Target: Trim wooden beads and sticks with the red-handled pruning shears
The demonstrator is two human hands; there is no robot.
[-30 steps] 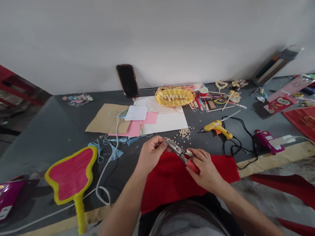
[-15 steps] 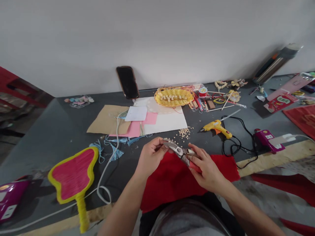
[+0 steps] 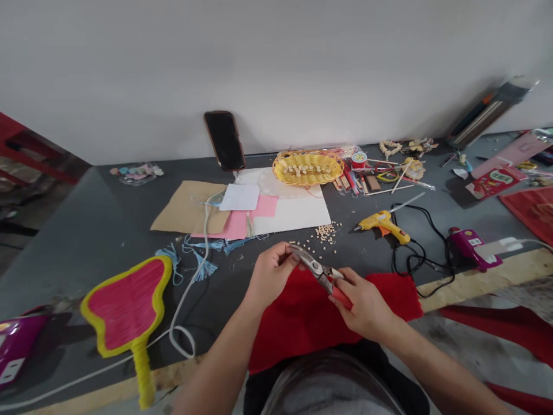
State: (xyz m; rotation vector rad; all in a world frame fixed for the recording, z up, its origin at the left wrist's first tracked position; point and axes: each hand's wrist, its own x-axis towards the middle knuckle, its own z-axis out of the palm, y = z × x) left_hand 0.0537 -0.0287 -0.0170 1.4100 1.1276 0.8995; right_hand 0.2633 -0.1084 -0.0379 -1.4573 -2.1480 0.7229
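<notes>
My right hand point(image 3: 365, 301) is wrapped round the red handle of a pair of pruning shears point(image 3: 317, 269), whose metal blades point up and left. At the blade tips, the thumb and fingers of my left hand point(image 3: 272, 274) are pinched together; whatever they hold is too small and hidden to make out. Under both hands a red cloth point(image 3: 298, 328) lies over the table edge and my lap. Just beyond the blades, many small pale cut pieces point(image 3: 326, 233) are scattered in a loose pile on the dark table.
A yellow basket point(image 3: 280, 171) holds pale pieces. To the right lie a yellow glue gun point(image 3: 384, 223) and a purple box point(image 3: 474, 248). A pink and yellow fan point(image 3: 129, 305), a white cable point(image 3: 181, 308), blue tassels point(image 3: 205, 268) and brown paper point(image 3: 184, 207) are at left. A phone point(image 3: 224, 141) leans on the wall.
My right hand's fingers have shifted a little on the shears' handles. Both hands stay at nearly the same place, and the view has tilted slightly.
</notes>
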